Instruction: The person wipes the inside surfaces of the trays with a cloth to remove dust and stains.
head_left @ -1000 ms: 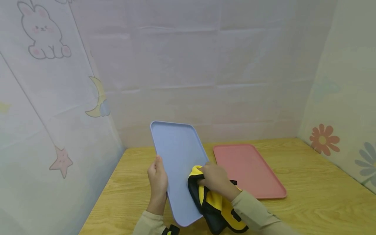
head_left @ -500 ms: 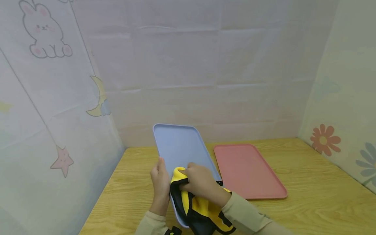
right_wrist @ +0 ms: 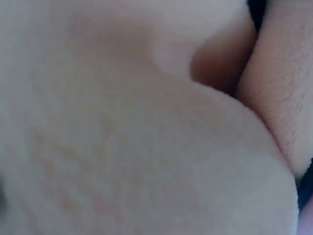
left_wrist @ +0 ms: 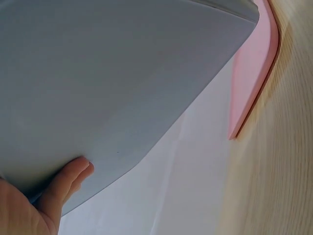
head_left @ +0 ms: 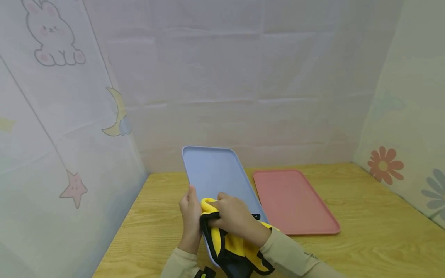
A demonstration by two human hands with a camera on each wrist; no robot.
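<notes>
A light blue tray is held up at a tilt above the table. My left hand grips its left edge, with the thumb at the rim. From the left wrist view, fingers of that hand lie against the tray's underside. A yellow cloth with black edging is bunched in my right hand, which holds it over the tray's lower part, close to the left hand. Cloth and hand hide much of that end. Skin of the right hand fills most of the right wrist view, blurred.
A pink tray lies flat on the wooden table, just right of the blue one. Fabric walls with printed figures stand behind and at both sides. A small black and yellow item sits by the left sleeve.
My right hand has slid the cloth leftward across the blue tray, up to its left edge near my left hand. The tray has shifted slightly right and its far end has dropped a little.
</notes>
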